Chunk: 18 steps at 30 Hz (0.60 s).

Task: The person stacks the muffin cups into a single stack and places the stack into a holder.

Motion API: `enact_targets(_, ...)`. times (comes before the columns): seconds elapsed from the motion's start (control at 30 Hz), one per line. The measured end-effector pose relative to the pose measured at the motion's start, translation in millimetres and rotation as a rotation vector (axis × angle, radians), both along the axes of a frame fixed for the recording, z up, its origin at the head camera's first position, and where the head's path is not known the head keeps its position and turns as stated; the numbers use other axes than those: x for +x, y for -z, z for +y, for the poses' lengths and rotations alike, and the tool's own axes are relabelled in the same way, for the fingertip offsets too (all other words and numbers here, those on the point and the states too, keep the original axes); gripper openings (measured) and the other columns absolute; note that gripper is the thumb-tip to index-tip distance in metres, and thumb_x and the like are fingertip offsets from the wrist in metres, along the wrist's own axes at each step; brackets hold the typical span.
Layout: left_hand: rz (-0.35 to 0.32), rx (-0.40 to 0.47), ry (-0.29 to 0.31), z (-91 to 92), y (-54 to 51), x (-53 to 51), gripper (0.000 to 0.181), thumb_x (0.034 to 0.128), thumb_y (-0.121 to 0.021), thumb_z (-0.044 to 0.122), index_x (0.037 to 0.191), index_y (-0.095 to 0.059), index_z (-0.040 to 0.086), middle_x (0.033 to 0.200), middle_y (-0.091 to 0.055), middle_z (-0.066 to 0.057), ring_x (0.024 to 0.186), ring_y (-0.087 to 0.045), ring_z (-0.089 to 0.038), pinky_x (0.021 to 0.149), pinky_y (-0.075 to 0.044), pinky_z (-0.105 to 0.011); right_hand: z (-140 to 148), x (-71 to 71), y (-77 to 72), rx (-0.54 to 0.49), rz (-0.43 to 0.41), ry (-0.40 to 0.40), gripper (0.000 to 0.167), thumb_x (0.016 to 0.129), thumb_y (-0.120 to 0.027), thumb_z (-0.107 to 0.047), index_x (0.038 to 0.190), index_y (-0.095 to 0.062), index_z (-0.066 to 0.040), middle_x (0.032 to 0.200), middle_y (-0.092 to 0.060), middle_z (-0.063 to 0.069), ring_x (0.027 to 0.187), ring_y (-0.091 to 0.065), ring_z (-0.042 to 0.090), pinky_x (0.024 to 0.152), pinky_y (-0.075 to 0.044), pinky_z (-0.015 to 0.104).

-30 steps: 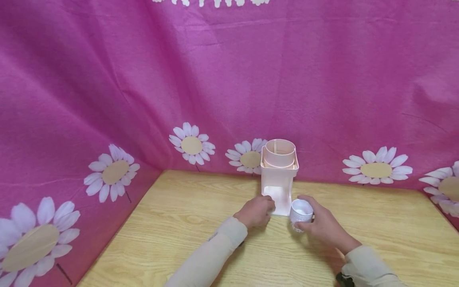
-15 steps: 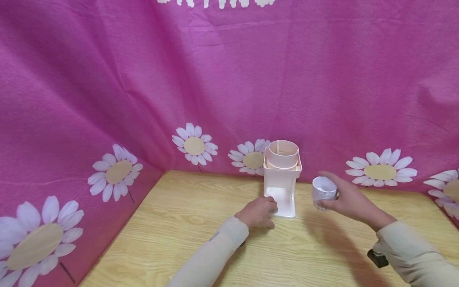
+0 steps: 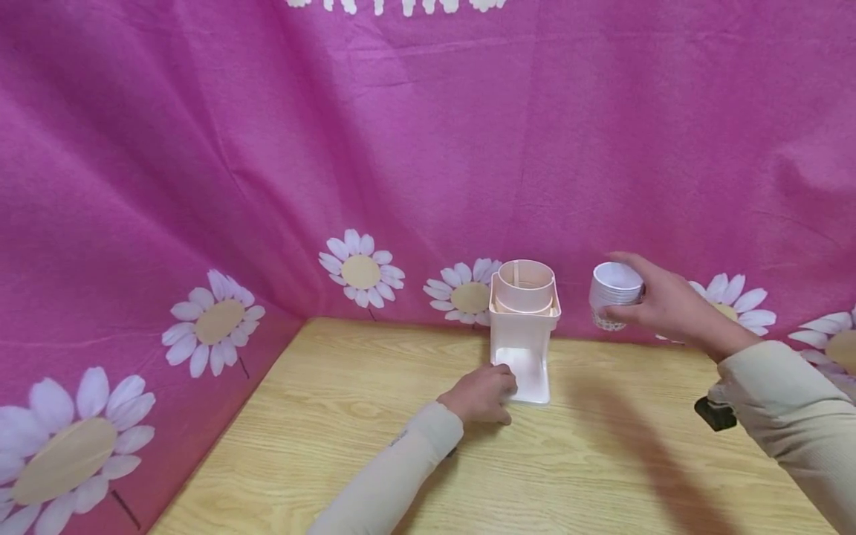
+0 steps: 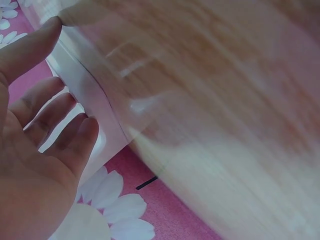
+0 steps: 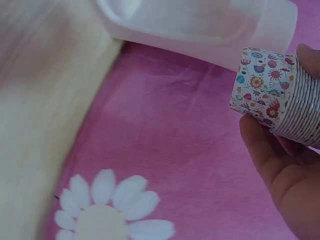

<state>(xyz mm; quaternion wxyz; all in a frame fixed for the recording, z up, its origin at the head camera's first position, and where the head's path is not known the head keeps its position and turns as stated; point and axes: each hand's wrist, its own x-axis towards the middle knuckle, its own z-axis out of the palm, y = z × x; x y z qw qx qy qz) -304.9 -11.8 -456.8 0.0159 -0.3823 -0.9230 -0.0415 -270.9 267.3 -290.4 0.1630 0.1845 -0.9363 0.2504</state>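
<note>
A pale pink cup dispenser stands on the table near the curtain, with a round tube rising from its top. At the left side of its base is my left hand; in the left wrist view the thumb and bent fingers hold the edge of the base. My right hand grips a nested stack of paper cups, held upright in the air to the right of the tube. Seen from the right wrist, the stack has a colourful flower print and several stacked rims.
The wooden table reaches back to a magenta curtain printed with white daisies. The curtain also closes off the left side. A shadow of the right arm falls on the tabletop.
My right hand has lifted the stack of paper cups from beside the dispenser's base, up and to the right, to about tube height. The left hand stays at the base.
</note>
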Motion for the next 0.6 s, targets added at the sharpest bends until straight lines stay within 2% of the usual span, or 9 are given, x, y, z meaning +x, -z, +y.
enact_targets(0.13,0.010,-0.002,0.015,0.2,0.8,-1.0,0.030,0.0728,-0.083,0.026,0.097,-0.067,0.018,0.101,-0.058,0.008,0.085,-0.047,-0.007,0.075,-0.043,-0.017,-10.7,-4.5,-23.3,0.023,-0.068,0.028,0.082,0.078,-0.082,-0.020,0.147,-0.039,-0.006,0.116,-0.064,0.029,0.101,-0.063,0.041,0.084,-0.049,0.055)
enact_targets(0.27,0.005,0.014,0.017,1.3,1.9,0.5,0.031,0.0724,-0.083,0.025,0.097,-0.066,0.017,0.100,-0.057,0.007,0.085,-0.047,-0.008,0.072,-0.042,-0.016,-21.5,-9.2,-42.3,0.029,-0.111,0.022,0.082,0.079,-0.081,-0.022,0.146,-0.038,-0.005,0.119,-0.062,0.029,0.103,-0.062,0.042,0.086,-0.049,0.057)
enact_targets(0.6,-0.012,0.014,-0.004,0.1,-3.8,1.9,0.035,0.0718,-0.085,0.027,0.099,-0.066,0.017,0.100,-0.056,0.006,0.088,-0.048,-0.009,0.070,-0.042,-0.017,-57.5,-23.6,-66.7,-0.003,-0.155,-0.003,0.077,0.080,-0.081,-0.022,0.142,-0.040,-0.003,0.121,-0.060,0.026,0.105,-0.061,0.039,0.086,-0.050,0.054)
